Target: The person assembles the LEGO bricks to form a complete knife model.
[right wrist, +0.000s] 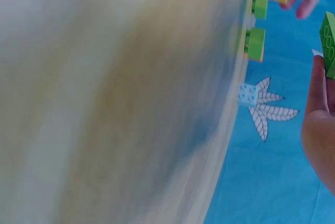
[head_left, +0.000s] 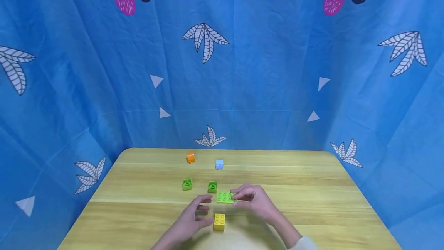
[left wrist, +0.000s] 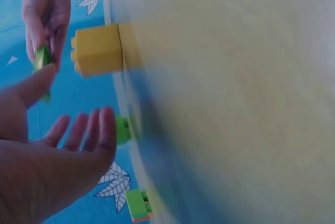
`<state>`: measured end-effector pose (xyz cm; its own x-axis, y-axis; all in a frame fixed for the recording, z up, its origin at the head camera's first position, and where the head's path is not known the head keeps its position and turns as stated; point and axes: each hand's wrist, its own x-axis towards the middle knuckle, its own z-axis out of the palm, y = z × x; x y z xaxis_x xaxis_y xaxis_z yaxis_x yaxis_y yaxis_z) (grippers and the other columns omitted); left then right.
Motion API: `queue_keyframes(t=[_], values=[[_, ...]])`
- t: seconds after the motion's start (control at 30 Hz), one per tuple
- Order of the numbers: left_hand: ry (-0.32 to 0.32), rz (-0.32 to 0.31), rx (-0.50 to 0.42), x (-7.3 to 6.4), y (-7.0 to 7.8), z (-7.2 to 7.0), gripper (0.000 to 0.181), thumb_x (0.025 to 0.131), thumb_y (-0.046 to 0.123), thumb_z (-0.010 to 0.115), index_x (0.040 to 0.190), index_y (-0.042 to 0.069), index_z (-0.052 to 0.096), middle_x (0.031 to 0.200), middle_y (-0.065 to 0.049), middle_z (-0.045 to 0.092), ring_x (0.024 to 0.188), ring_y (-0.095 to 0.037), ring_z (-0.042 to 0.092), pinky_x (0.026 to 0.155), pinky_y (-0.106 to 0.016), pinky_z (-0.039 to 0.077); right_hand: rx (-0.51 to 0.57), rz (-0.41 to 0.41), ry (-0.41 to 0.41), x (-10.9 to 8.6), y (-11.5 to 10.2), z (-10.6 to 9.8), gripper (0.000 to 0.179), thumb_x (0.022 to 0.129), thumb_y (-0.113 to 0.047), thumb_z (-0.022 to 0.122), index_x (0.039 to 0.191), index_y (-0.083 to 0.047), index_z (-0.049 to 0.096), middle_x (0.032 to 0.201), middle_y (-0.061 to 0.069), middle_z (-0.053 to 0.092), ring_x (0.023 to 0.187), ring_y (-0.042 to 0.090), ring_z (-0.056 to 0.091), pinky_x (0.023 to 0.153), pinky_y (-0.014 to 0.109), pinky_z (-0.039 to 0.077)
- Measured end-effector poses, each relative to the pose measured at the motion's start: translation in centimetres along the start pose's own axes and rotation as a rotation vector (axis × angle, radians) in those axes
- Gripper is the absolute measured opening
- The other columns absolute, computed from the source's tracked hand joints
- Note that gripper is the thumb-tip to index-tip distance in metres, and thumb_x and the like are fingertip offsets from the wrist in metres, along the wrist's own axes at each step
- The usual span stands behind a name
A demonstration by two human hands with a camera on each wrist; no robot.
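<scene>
Between the thumb and fingers of my right hand (head_left: 257, 202) is one end of a bright green building brick (head_left: 224, 197), eight-studded and flat. In the right wrist view the green brick (right wrist: 328, 43) is at the right edge, away from the tabletop. My left hand (head_left: 189, 219) holds nothing, its fingers loosely bent and spread from the thumb. Its thumb tip lies right beside a tall yellow brick (head_left: 219, 225), which stands upright on the table with four studs up. The yellow brick (left wrist: 98, 50) also shows beyond my left hand (left wrist: 57, 166) in the left wrist view.
Two small green bricks (head_left: 187, 184) lie with their hollow sides showing, just beyond my hands. Farther back are an orange brick (head_left: 190, 157) and a light blue brick (head_left: 219, 164). The wooden table (head_left: 298, 173) ends at a blue patterned cloth (head_left: 263, 88) at the back and sides.
</scene>
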<state>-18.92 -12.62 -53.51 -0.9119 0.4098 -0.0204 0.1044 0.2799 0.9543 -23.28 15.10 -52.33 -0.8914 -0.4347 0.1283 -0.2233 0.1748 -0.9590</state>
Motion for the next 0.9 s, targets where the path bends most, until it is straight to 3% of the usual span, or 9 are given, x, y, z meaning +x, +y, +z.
queue_keyframes(t=[0.17,0.3,0.6,0.9], values=[[0.035,0.081,0.077,-0.1,0.1,-0.5,0.062,0.097,0.027,0.073,0.151,0.012,0.046,0.154,-0.014,0.048,0.131,-0.037,0.053,0.098,-0.029,0.055,0.002,-0.011,-0.044,-0.6,-0.3,1.1,0.023,0.084,-0.009,0.083,0.105,-0.002,0.079,0.122,0.016,0.073,0.109,0.016,0.069,0.097,0.021,0.056],[0.046,0.111,0.148,-0.2,0.1,-0.4,0.060,0.097,0.031,0.072,0.150,0.014,0.049,0.152,-0.007,0.051,0.130,-0.035,0.055,0.098,-0.029,0.056,0.010,-0.018,-0.068,-0.9,-0.4,1.9,0.022,0.081,-0.008,0.085,0.101,0.000,0.079,0.118,0.016,0.074,0.105,0.018,0.069,0.094,0.025,0.058],[0.003,0.049,0.142,-0.3,0.2,-0.3,0.042,0.096,0.027,0.073,0.136,0.018,0.062,0.135,-0.002,0.063,0.119,-0.027,0.063,0.090,-0.020,0.057,-0.031,0.014,-0.084,-1.4,-0.9,3.0,0.018,0.077,-0.006,0.088,0.094,-0.005,0.081,0.110,0.009,0.077,0.098,0.014,0.069,0.092,0.021,0.058],[-0.019,0.094,0.130,-0.4,0.2,-0.2,0.035,0.098,0.022,0.070,0.131,0.016,0.065,0.126,-0.001,0.064,0.117,-0.022,0.064,0.093,-0.021,0.057,-0.067,0.064,-0.077,-1.4,-1.1,3.1,0.017,0.077,-0.006,0.089,0.092,-0.009,0.082,0.109,0.005,0.077,0.096,0.014,0.068,0.089,0.021,0.058]])
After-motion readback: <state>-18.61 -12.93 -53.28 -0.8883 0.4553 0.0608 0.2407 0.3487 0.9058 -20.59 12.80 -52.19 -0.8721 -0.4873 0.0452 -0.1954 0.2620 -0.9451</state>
